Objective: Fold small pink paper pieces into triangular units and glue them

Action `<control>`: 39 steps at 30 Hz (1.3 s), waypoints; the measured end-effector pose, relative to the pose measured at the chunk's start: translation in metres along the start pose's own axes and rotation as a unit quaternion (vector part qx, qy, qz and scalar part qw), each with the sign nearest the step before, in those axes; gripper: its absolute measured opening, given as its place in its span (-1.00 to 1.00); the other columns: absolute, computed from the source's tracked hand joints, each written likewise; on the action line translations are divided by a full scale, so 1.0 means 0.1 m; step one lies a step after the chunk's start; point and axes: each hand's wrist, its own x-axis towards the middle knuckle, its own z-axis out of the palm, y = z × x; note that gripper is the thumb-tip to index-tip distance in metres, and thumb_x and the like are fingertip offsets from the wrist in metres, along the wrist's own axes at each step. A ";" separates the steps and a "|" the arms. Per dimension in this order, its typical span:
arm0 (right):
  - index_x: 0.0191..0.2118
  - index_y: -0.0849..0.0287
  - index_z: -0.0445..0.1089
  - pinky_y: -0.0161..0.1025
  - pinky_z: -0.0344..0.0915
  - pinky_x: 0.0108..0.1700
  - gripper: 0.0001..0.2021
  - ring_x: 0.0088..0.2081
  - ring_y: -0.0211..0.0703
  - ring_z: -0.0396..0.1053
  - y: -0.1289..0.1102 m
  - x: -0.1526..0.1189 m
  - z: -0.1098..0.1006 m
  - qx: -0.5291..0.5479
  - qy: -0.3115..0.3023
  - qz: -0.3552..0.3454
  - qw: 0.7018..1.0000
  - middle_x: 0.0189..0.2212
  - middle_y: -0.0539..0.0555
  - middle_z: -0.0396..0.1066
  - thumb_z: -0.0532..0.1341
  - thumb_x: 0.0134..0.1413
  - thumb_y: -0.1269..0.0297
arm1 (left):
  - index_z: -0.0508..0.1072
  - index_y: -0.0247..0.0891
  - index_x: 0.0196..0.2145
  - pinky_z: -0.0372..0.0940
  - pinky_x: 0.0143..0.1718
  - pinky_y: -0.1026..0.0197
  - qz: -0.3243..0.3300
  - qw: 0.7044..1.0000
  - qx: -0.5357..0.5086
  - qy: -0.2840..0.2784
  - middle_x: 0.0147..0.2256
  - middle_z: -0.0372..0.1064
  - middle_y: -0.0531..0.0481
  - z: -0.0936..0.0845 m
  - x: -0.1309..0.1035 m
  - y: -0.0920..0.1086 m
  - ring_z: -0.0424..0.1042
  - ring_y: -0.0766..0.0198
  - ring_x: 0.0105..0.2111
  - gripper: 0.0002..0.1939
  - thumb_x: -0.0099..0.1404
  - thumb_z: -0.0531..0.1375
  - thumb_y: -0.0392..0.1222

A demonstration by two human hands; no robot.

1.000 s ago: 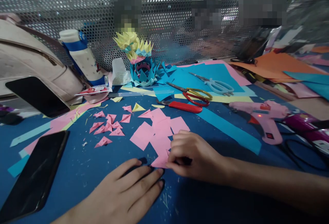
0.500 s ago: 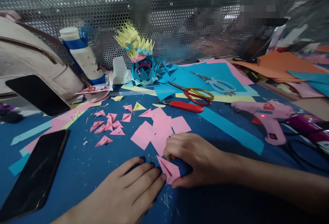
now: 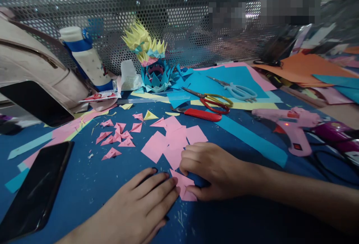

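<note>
A folded pink paper piece (image 3: pixel 183 180) lies on the blue table between my hands, its flaps now nearly flat. My left hand (image 3: pixel 150 201) rests palm down with fingers stretched out, its fingertips holding the paper's left edge. On the other side, my right hand (image 3: pixel 217 171) curls round the piece, thumb pressing its lower right part and fingers bent near its top. Just beyond are several pink paper squares (image 3: pixel 175 143), overlapping, partly behind my right fingers. To their left sits a cluster of small folded pink triangles (image 3: pixel 119 135), with a yellow one (image 3: pixel 150 115) beside them.
A red-handled cutter (image 3: pixel 203 115), red-and-yellow scissors (image 3: pixel 214 101) and blue scissors (image 3: pixel 241 91) lie behind the squares. A pink glue gun (image 3: pixel 293 124) with a lit light is at right. Phones (image 3: pixel 37 188), a bottle (image 3: pixel 86 61) and a paper model (image 3: pixel 155 74) stand around.
My right thumb has moved onto the pink paper and pressed its raised fold flatter. The left fingertips have slid slightly onto its edge. The view has shifted a little.
</note>
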 end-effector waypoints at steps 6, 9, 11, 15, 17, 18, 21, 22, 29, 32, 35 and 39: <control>-0.10 0.21 0.30 -0.18 0.09 -0.27 -0.64 -0.29 -0.11 0.24 0.00 0.01 0.00 -0.022 0.005 -0.012 1.000 -0.32 0.07 0.38 0.00 0.44 -0.02 | 0.40 -0.26 0.22 0.17 0.26 0.02 -0.006 1.000 -0.011 0.003 0.16 0.42 -0.07 0.02 -0.02 0.01 0.38 0.11 0.12 -0.63 0.59 0.02 -0.12; -0.09 0.21 0.31 -0.20 0.10 -0.26 -0.58 -0.29 -0.13 0.25 0.02 0.01 -0.01 -0.002 -0.016 -0.017 1.000 -0.31 0.07 0.38 0.05 0.40 -0.11 | 0.40 -0.26 0.22 0.21 0.24 0.02 -0.005 1.000 -0.013 0.003 0.16 0.41 -0.08 0.02 -0.02 0.00 0.39 0.11 0.12 -0.63 0.59 0.01 -0.12; -0.07 0.22 0.32 -0.20 0.12 -0.22 -0.59 -0.26 -0.12 0.28 0.03 0.02 -0.04 0.008 -0.021 -0.017 1.000 -0.27 0.09 0.39 0.11 0.37 -0.10 | 0.40 -0.26 0.22 0.24 0.22 0.02 -0.005 1.000 -0.015 -0.003 0.16 0.41 -0.09 0.01 -0.02 -0.01 0.39 0.11 0.11 -0.63 0.60 -0.01 -0.12; -0.06 0.23 0.32 -0.22 0.13 -0.20 -0.61 -0.24 -0.13 0.29 0.04 0.03 -0.10 0.034 -0.047 -0.010 0.998 -0.24 0.10 0.40 0.18 0.34 -0.05 | 0.40 -0.27 0.21 0.30 0.17 -0.01 -0.008 1.000 -0.021 -0.005 0.16 0.40 -0.15 -0.01 -0.01 -0.01 0.40 0.08 0.12 -0.63 0.61 -0.05 -0.18; -0.10 0.21 0.33 -0.24 0.13 -0.23 -0.63 -0.27 -0.15 0.28 0.04 0.05 -0.13 0.050 -0.065 0.001 0.997 -0.27 0.07 0.40 0.18 0.33 -0.05 | 0.41 -0.26 0.20 0.32 0.15 -0.02 -0.013 1.000 -0.024 -0.003 0.15 0.41 -0.17 0.00 -0.01 0.00 0.41 0.07 0.11 -0.63 0.60 -0.05 -0.19; -0.12 0.20 0.33 -0.24 0.12 -0.25 -0.64 -0.28 -0.15 0.27 0.05 0.06 -0.14 0.056 -0.071 0.005 0.996 -0.28 0.06 0.39 0.18 0.34 -0.05 | 0.41 -0.26 0.20 0.32 0.15 -0.02 -0.018 0.999 -0.026 0.002 0.14 0.42 -0.16 0.00 -0.01 0.00 0.41 0.07 0.10 -0.63 0.60 -0.06 -0.19; -0.18 0.19 0.33 -0.24 0.09 -0.29 -0.66 -0.32 -0.15 0.25 0.06 0.08 -0.14 0.049 -0.079 0.004 0.996 -0.33 0.05 0.38 0.11 0.39 -0.02 | 0.43 -0.23 0.18 0.30 0.17 0.01 -0.029 0.999 -0.030 0.019 0.13 0.43 -0.10 0.02 -0.01 0.01 0.41 0.11 0.10 -0.62 0.61 -0.07 -0.17; -0.20 0.19 0.33 -0.24 0.08 -0.30 -0.67 -0.33 -0.16 0.24 0.06 0.08 -0.13 0.040 -0.081 0.002 0.996 -0.34 0.04 0.38 0.07 0.42 0.00 | 0.43 -0.23 0.19 0.29 0.19 0.01 -0.025 0.999 -0.029 0.020 0.13 0.44 -0.08 0.02 -0.01 0.01 0.40 0.11 0.11 -0.63 0.61 -0.06 -0.16; -0.23 0.19 0.35 -0.24 0.04 -0.34 -0.77 -0.36 -0.18 0.24 0.04 0.06 -0.06 -0.028 -0.064 -0.015 0.997 -0.38 0.03 0.38 0.09 0.41 0.17 | 0.40 -0.26 0.22 0.27 0.21 0.02 -0.012 1.000 -0.029 -0.002 0.15 0.41 -0.13 -0.01 -0.02 -0.01 0.39 0.11 0.12 -0.64 0.59 0.01 -0.16; -0.20 0.18 0.36 -0.24 0.07 -0.34 -0.84 -0.37 -0.22 0.27 0.00 0.03 -0.02 -0.038 -0.001 -0.007 0.999 -0.38 0.00 0.39 0.08 0.41 0.27 | 0.44 -0.26 0.18 0.33 0.14 -0.03 -0.017 1.000 -0.017 0.014 0.12 0.43 -0.17 0.00 -0.01 0.00 0.42 0.06 0.09 -0.64 0.58 -0.03 -0.21; -0.23 0.17 0.35 -0.24 0.14 -0.33 -0.85 -0.36 -0.25 0.31 -0.06 0.00 0.01 -0.033 0.050 -0.010 0.998 -0.36 -0.03 0.42 0.09 0.42 0.32 | 0.46 -0.25 0.15 0.37 0.10 -0.05 -0.017 0.999 -0.011 0.026 0.10 0.45 -0.19 0.00 0.00 0.01 0.43 0.04 0.07 -0.63 0.57 -0.05 -0.25; -0.27 0.17 0.35 -0.25 0.20 -0.30 -0.80 -0.34 -0.27 0.36 -0.10 -0.03 0.01 -0.041 0.050 -0.030 0.997 -0.36 -0.02 0.43 0.08 0.44 0.32 | 0.45 -0.25 0.17 0.34 0.13 -0.06 -0.021 0.999 -0.013 0.026 0.09 0.44 -0.20 0.01 0.00 0.01 0.41 0.03 0.09 -0.65 0.55 0.00 -0.25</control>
